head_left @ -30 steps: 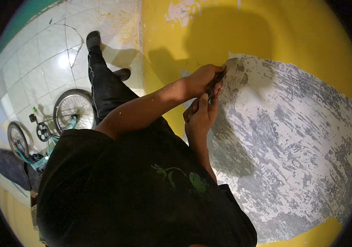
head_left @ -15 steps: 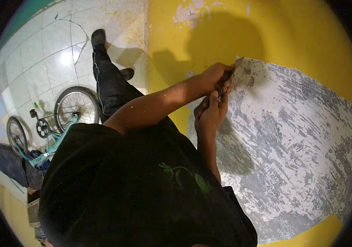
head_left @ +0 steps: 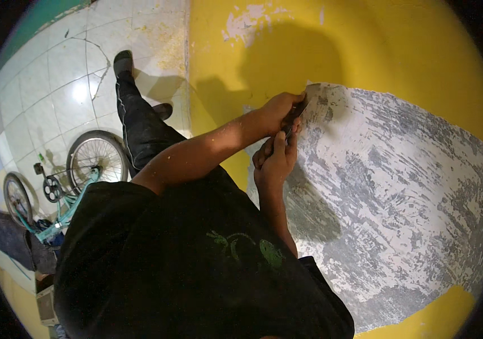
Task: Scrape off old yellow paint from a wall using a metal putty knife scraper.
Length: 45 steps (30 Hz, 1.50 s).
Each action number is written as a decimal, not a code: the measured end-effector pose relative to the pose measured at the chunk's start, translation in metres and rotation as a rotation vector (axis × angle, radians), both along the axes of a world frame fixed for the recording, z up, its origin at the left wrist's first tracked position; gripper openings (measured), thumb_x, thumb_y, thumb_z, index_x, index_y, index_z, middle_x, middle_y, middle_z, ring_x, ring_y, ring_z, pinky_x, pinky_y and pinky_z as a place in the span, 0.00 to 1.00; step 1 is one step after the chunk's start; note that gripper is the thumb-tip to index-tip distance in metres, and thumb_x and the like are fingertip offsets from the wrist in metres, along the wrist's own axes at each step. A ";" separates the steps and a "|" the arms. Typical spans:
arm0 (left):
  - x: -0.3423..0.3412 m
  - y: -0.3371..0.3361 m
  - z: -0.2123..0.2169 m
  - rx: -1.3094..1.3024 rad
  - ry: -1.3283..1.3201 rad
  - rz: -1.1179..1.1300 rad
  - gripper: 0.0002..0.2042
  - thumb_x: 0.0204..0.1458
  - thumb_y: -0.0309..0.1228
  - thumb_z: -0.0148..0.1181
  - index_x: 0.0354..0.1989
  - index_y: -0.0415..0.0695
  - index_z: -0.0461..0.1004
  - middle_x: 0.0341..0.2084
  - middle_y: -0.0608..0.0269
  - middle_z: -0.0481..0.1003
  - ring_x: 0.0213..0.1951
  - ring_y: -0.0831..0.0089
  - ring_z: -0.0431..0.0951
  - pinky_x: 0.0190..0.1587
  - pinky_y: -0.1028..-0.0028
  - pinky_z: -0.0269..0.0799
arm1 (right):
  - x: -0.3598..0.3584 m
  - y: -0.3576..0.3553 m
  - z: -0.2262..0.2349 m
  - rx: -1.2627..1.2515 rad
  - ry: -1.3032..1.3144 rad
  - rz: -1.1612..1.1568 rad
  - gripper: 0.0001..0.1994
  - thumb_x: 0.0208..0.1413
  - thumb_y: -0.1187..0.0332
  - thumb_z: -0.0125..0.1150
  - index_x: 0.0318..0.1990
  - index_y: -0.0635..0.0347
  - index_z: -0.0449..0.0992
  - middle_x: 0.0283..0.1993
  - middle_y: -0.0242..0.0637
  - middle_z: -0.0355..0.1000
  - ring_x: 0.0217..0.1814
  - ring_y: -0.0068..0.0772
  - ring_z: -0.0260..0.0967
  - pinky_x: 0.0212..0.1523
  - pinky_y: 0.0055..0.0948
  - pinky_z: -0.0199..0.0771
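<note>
My left hand (head_left: 281, 112) is closed around a scraper (head_left: 309, 96) with a flat blade, close to its blade end. Just below it, my right hand (head_left: 275, 163) is wrapped round the handle, most of which the fingers hide. The blade lies at the top left edge of a bared grey and white patch (head_left: 388, 186), where the yellow paint (head_left: 399, 51) of the wall ends. Whether the blade presses on the wall or sits just off it, I cannot tell.
A turquoise bicycle (head_left: 67, 217) lies on the white tiled floor (head_left: 66, 73) at the left, beside a dark sheet-like thing (head_left: 4, 234). Yellowish flakes (head_left: 171, 48) are scattered along the foot of the wall. My trousered leg (head_left: 140, 118) stands between wall and bicycle.
The whole view has shifted, so everything appears further left and slightly lower. Both hands keep their hold on the scraper, and its blade stays by the same corner of the patch.
</note>
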<state>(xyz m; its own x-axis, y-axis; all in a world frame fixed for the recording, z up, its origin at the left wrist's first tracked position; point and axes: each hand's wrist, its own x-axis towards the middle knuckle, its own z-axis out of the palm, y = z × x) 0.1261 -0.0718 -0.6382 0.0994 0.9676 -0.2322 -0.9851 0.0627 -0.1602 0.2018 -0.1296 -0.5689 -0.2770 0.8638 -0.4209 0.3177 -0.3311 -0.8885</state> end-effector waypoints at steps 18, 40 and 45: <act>-0.003 -0.016 0.016 -0.270 0.584 -0.135 0.19 0.56 0.46 0.41 0.21 0.44 0.65 0.10 0.63 0.62 0.13 0.72 0.61 0.20 0.70 0.62 | 0.014 -0.007 -0.024 0.007 0.144 0.024 0.12 0.59 0.68 0.41 0.49 0.58 0.58 0.17 0.28 0.55 0.11 0.19 0.48 0.10 0.21 0.50; -0.067 -0.002 -0.003 0.181 1.151 -0.490 0.15 0.59 0.42 0.37 0.28 0.44 0.61 0.16 0.61 0.66 0.19 0.71 0.67 0.24 0.73 0.64 | -0.067 0.006 -0.112 0.109 0.082 -0.452 0.19 0.59 0.58 0.40 0.45 0.69 0.66 0.40 0.54 0.69 0.45 0.49 0.66 0.44 0.35 0.63; -0.081 0.001 -0.013 0.195 1.308 -0.502 0.16 0.57 0.43 0.40 0.25 0.44 0.62 0.13 0.63 0.65 0.15 0.73 0.66 0.19 0.73 0.63 | -0.093 0.009 -0.120 0.013 0.084 -0.545 0.20 0.59 0.58 0.40 0.46 0.71 0.65 0.40 0.55 0.69 0.44 0.43 0.67 0.44 0.33 0.64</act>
<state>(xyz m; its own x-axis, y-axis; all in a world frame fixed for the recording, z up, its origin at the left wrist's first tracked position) 0.0454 -0.0703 -0.6513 0.2578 0.9210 -0.2920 -0.2803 0.3605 0.8896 0.1092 -0.1202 -0.6891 0.1795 0.8967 -0.4047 0.0308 -0.4163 -0.9087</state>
